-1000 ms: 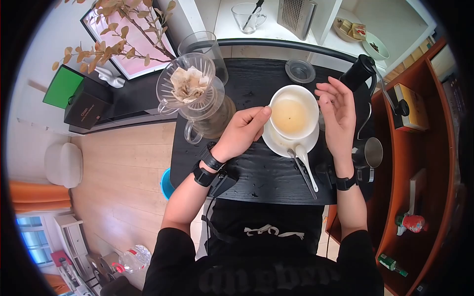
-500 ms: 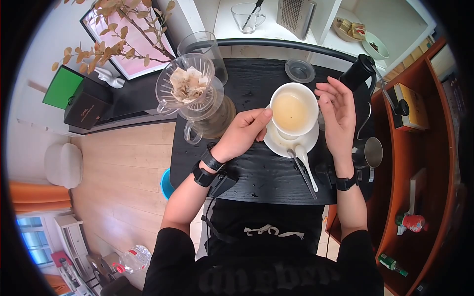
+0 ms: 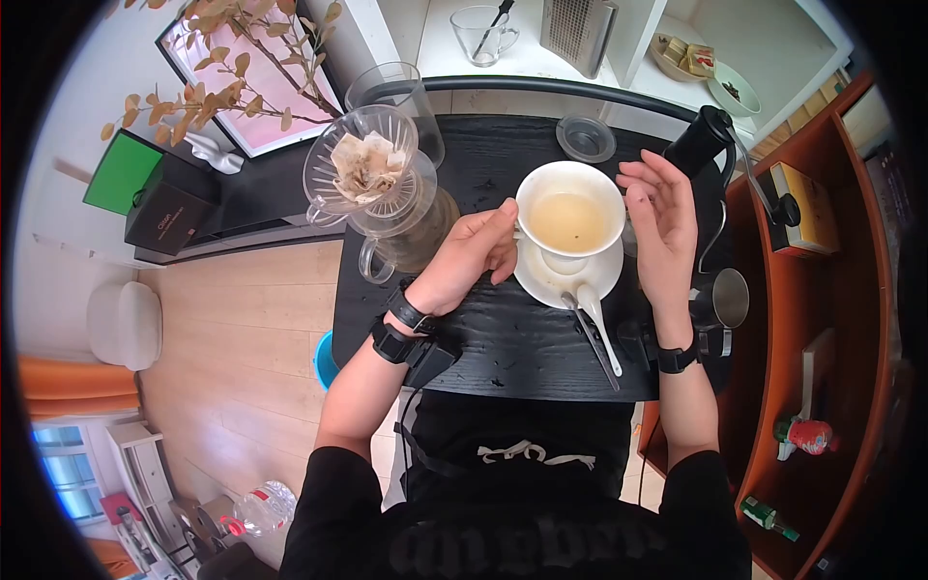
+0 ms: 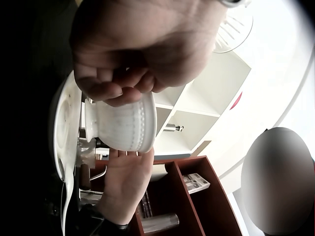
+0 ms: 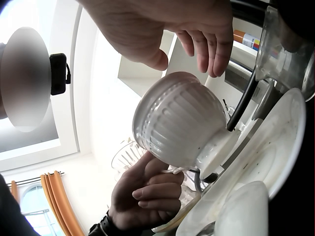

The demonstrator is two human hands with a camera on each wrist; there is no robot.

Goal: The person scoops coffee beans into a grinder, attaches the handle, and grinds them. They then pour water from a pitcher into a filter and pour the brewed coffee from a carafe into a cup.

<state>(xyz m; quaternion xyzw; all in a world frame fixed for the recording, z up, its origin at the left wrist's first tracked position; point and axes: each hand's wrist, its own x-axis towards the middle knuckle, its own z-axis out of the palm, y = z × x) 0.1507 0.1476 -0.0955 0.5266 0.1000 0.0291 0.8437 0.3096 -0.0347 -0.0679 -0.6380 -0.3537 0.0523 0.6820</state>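
My left hand (image 3: 469, 249) pinches the handle of a white ribbed teacup (image 5: 179, 120) at its left side. Pale yellow liquid with a small dark speck lies in the cup. In the right wrist view the cup hangs tilted over a white saucer (image 3: 609, 280), its foot close above the dish. A white ceramic spoon (image 3: 601, 329) and a metal spoon (image 3: 592, 340) lean on the saucer's near rim, handles toward me. With fingers loosely bent, my right hand (image 3: 665, 227) stays beside the cup's right side and holds nothing.
On the black table (image 3: 503, 353), a glass dripper (image 3: 319, 184) with a used paper filter sits on a glass server (image 3: 425, 237) at the left. A grey round lid (image 3: 586, 140) lies behind the cup. At the right are a hand grinder (image 3: 701, 145) and a metal pitcher (image 3: 725, 298).
The cup has tipped over slightly and its rim has shifted left, showing more of the foot. My left wrist has turned with it. The right hand has kept its place.
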